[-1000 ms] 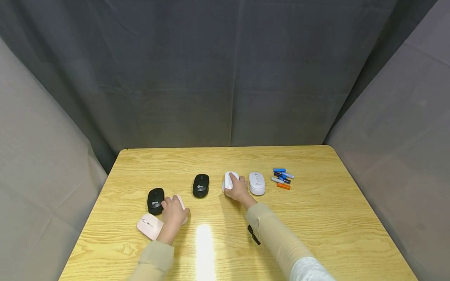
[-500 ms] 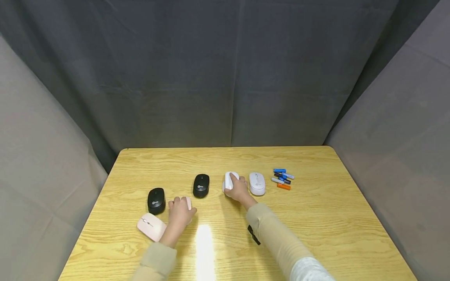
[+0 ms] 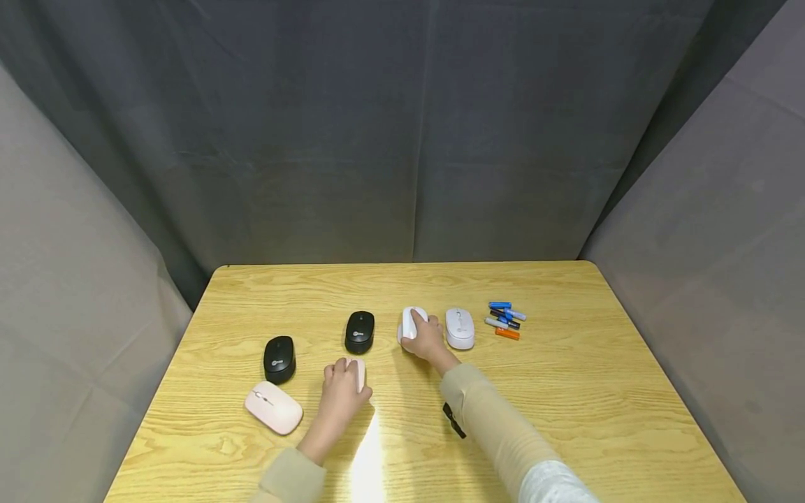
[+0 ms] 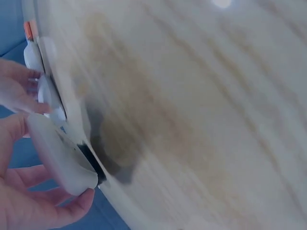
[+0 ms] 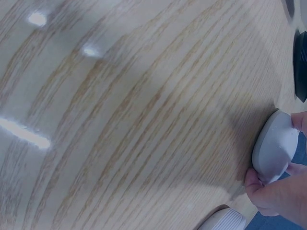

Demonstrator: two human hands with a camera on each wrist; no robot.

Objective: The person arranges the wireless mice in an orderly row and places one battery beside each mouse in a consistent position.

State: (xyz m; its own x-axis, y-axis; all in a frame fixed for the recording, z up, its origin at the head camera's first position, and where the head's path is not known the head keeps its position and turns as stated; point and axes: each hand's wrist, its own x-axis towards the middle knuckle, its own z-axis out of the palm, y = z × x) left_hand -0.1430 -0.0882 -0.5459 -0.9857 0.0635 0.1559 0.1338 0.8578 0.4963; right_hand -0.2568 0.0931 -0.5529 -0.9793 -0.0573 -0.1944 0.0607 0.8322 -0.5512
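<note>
A pale pink computer mouse [image 3: 360,374] is in my left hand [image 3: 340,392], its fingers and thumb gripping the sides. In the left wrist view that mouse [image 4: 60,153] is tilted, with a shadow on the table beside it. Just in front of it stands a black mouse [image 3: 360,331]. My right hand [image 3: 429,340] holds a white mouse [image 3: 411,323] low at the tabletop; the right wrist view shows fingertips at both ends of this mouse [image 5: 276,146]. A second white mouse [image 3: 460,329] lies right beside the right hand.
At the left of the wooden table [image 3: 566,405] are another black mouse [image 3: 279,359] and a flat pink mouse [image 3: 273,407]. Several short markers [image 3: 505,316] lie in a pile to the right. A small black strap [image 3: 453,420] shows by the right sleeve.
My left hand has carried the pink mouse rightward, away from the left black mouse and the other pink mouse. The right hand stays where it was on the white mouse.
</note>
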